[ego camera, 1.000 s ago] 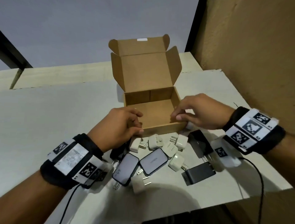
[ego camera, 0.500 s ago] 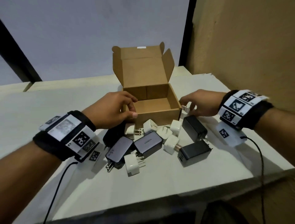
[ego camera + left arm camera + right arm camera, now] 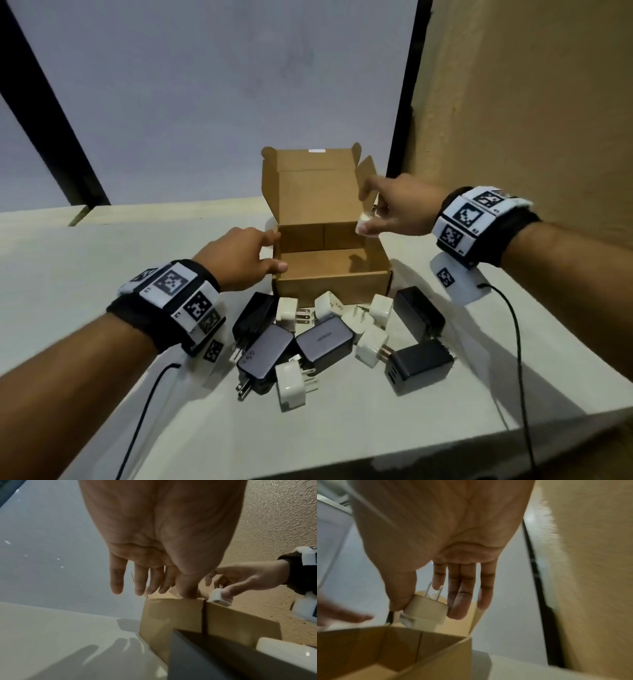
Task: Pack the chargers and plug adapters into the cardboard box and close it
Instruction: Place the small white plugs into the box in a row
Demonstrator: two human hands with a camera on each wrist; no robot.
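Observation:
The cardboard box [image 3: 332,286] stands open in mid-table with its lid [image 3: 315,195] upright; its inside shows only bare cardboard. My right hand [image 3: 368,209] hovers over the box's right side and pinches a white plug adapter [image 3: 363,217] between thumb and fingers, prongs pointing away [image 3: 426,609]. My left hand [image 3: 279,250] lies against the box's left wall with straight fingers, thumb on the front-left corner [image 3: 187,592]. In front of the box lies a pile: two grey chargers [image 3: 323,344], black chargers [image 3: 418,366] and several white adapters [image 3: 291,385].
The pale table [image 3: 102,308] ends close in front and at the right. A beige wall [image 3: 531,120] rises just right of the box. Black cables [image 3: 517,342] trail from both wrist cameras across the table.
My right hand has risen from the table beside the box to above its right side, carrying the white adapter. My left hand slid from the front corner to the left wall and straightened.

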